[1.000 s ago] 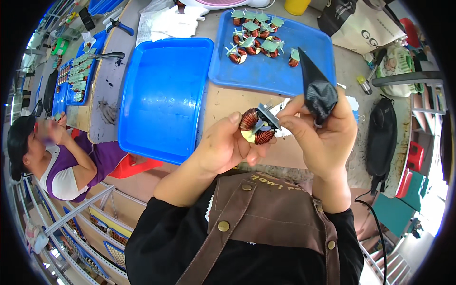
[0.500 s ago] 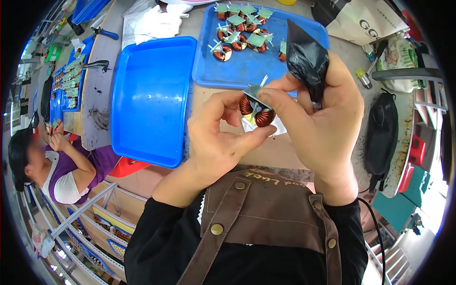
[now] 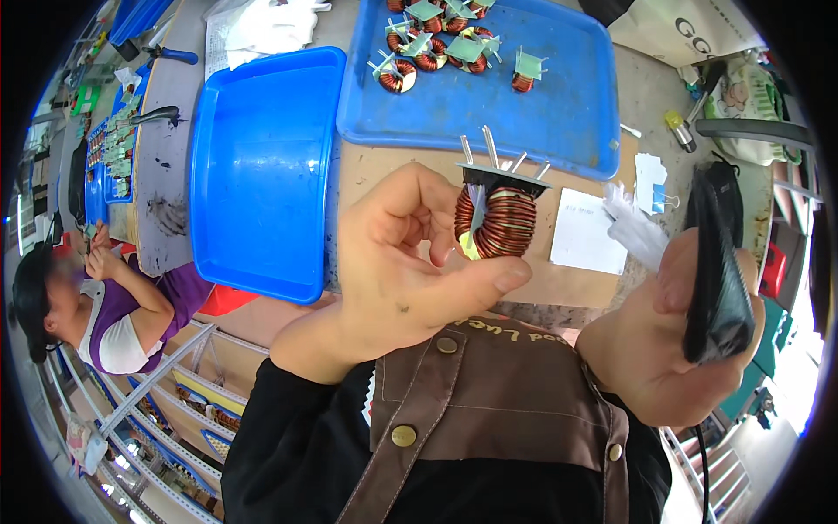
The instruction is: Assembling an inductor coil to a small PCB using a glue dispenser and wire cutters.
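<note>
Just changed: half a second ago the right fingers were at the coil's board; now the right hand is off to the right, well apart from it.
What it means: the wound coil appears to depend on the left hand alone.
Coil in hand: held between left thumb and bent fingers, ring downward, dark board on top, metal pins pointing up.
Right fingers: curled closed around a black cone bag. Crumpled pale film lies just beyond them; whether they touch it, I cannot tell.
Shallow blue tray: beyond the left fingers; a cluster of coils with green boards at its left, a single coil apart to the right.
Deep blue tray: left of the left fingers, glossy bottom showing.
Paper: a white sheet on the desk, between both hands' fingers.
</note>
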Demonstrator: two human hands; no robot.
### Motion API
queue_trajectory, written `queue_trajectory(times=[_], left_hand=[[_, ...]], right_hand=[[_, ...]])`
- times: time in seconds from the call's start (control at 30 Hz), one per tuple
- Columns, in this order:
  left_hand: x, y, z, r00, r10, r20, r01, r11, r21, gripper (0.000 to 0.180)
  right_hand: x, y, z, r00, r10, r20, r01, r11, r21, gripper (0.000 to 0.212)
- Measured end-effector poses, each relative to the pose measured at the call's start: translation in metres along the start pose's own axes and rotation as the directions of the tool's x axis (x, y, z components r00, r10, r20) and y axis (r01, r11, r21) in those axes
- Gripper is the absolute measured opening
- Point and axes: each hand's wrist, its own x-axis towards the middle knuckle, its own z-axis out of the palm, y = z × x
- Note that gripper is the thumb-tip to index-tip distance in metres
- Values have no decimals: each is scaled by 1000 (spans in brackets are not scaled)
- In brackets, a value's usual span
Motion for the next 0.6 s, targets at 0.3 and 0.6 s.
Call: queue_trajectory(times=[0.3, 0.6], left_hand=[[-2, -11, 0, 992, 111, -59, -103, 987, 127, 43], [-2, -10, 2, 982, 173, -83, -155, 970, 189, 44]], right_hand=[[-8, 1, 8, 986, -31, 165, 13, 994, 108, 38], [-8, 0, 13, 984, 9, 176, -22, 997, 72, 37]])
